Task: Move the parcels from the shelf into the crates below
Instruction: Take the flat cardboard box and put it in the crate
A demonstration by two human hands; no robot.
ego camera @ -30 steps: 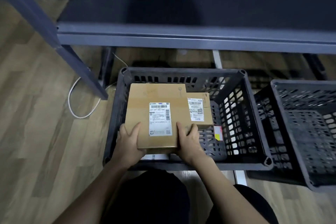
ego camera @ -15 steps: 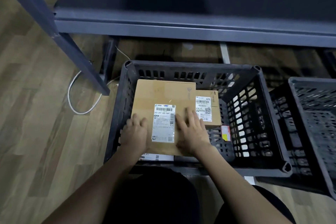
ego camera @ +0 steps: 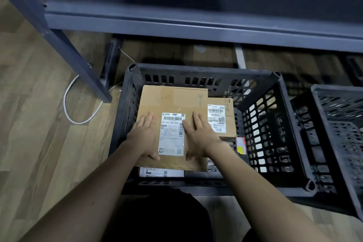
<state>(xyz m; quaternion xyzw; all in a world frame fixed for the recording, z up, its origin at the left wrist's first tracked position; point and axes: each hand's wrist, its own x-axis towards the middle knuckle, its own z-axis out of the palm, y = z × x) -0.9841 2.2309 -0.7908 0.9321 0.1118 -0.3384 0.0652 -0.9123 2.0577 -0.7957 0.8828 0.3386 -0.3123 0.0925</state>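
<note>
Wood-plank floor under a grey shelf (ego camera: 196,25), black crate (ego camera: 290,143) straight below in the head view. Flat on top of the big parcel (ego camera: 174,102) lying in that crate: left hand (ego camera: 143,133) and right hand (ego camera: 200,135), fingers straight, pressing, pinching nothing. Long axis pointing away from the body, both hands equally near, smaller parcel (ego camera: 222,122) tucked beside on the right, 2nd crate (ego camera: 341,124) further right.

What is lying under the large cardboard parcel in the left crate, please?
A white-labelled parcel peeks out beneath the large parcel, and a smaller box shows at its right. Both hands lie flat on top; anything else underneath is covered.
</note>
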